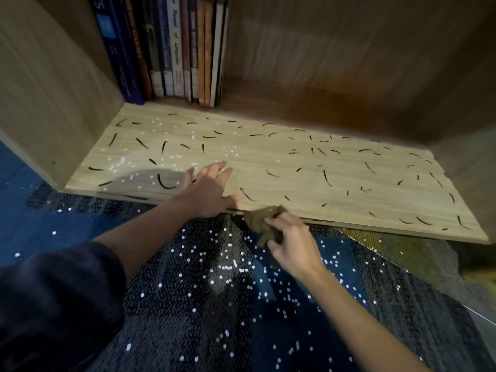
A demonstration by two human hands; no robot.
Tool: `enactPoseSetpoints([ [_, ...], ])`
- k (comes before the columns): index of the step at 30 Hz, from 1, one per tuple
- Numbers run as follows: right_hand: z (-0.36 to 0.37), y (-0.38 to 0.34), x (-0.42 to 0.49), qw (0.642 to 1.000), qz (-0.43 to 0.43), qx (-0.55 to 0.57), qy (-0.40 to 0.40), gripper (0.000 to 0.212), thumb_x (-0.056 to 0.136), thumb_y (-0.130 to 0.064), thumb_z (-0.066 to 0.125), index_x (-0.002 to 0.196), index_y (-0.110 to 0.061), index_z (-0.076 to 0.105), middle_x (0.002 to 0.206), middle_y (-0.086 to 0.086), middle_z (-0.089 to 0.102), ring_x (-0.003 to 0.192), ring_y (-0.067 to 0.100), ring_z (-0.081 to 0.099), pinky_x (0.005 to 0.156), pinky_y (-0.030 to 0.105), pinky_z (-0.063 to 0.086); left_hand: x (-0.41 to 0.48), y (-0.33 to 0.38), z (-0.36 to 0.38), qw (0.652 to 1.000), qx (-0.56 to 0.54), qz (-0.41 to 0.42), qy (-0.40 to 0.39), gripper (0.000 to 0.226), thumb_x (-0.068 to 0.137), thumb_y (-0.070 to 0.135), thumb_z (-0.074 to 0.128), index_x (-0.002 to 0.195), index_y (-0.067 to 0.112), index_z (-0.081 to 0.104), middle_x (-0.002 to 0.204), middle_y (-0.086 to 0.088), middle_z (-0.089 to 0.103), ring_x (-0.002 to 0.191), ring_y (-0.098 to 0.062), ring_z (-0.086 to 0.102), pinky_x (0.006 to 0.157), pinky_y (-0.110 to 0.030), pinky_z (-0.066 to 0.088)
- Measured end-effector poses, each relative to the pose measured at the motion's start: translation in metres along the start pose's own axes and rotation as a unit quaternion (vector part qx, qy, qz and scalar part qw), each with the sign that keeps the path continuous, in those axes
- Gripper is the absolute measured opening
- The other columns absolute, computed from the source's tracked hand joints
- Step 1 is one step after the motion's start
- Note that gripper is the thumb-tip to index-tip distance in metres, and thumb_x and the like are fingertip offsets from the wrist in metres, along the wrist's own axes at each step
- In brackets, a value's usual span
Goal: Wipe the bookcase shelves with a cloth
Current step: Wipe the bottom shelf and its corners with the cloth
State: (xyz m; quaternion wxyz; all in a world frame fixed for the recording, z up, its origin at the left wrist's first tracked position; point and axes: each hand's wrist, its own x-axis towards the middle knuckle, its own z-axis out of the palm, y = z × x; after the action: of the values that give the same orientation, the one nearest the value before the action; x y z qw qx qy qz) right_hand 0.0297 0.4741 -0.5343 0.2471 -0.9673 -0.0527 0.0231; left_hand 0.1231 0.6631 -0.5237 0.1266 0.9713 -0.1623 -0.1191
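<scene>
Gripped pretty tight in the right hand (292, 245) is the cloth (264, 220), a small olive-brown rag scrunched into a wad with fingers and thumb curled round it. It's held right at the near edge of the bottom shelf (255, 157), roughly mid-width, and whether it's actually touching the front lip can't be told. The left hand (208, 186) is laid flat on the shelf just to the left of it, fingers straight and spread, nothing held, probably used as a brace. Short dark curved marks (165, 182) are scattered all over the board, left to right and near to far, so hardly any wiping looks done yet. A row of books (171, 49) is stood upright in the far left corner. As for handling, the cloth can be judged soft, light and floppy, so nothing to break, but a loose wad like that could be expected to slip or unroll when pushed. It'd probably be better pressed down over its middle with flattened fingers than pinched by a corner. Whether the marks are loose bits or stuck on can't be made out, so the pressure needed is anyone's guess. Speckled dark-blue carpet (214, 304) is seen below the near edge, where anything swept off would likely land.
</scene>
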Motion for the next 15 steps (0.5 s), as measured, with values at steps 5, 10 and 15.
enactPoseSetpoints([
  [5,-0.042,-0.008,0.039,0.981,-0.006,0.11,0.157,0.042,0.078,0.0,0.059,0.12,-0.008,0.057,0.098,-0.008,0.039,0.103,0.016,0.042,0.097,0.035,0.043,0.011,0.001,-0.002,1.0,-0.013,0.003,-0.007,0.073,0.09,0.053,0.046,0.149,0.022,0.015,0.157,0.002,0.005,0.143,-0.021,0.005,0.112,-0.053,-0.004],
  [10,-0.057,0.017,0.13,0.991,0.068,-0.02,0.113,0.046,0.089,-0.001,0.046,0.134,-0.006,0.041,0.124,0.013,0.038,0.12,0.027,0.031,0.108,0.032,0.026,0.018,0.003,-0.001,1.0,-0.015,0.015,-0.02,0.078,0.087,0.056,0.048,0.149,0.023,0.015,0.157,0.003,0.001,0.144,-0.018,-0.001,0.11,-0.056,-0.009],
  [15,-0.023,0.003,0.141,0.995,0.001,-0.098,0.01,0.041,0.086,-0.01,0.054,0.127,-0.011,0.051,0.126,0.011,0.055,0.117,0.029,0.045,0.103,0.04,0.038,0.013,-0.006,0.006,1.0,-0.007,0.003,-0.015,0.089,0.08,0.067,0.05,0.149,0.026,0.011,0.157,0.008,-0.001,0.144,-0.017,-0.001,0.11,-0.054,-0.011],
])
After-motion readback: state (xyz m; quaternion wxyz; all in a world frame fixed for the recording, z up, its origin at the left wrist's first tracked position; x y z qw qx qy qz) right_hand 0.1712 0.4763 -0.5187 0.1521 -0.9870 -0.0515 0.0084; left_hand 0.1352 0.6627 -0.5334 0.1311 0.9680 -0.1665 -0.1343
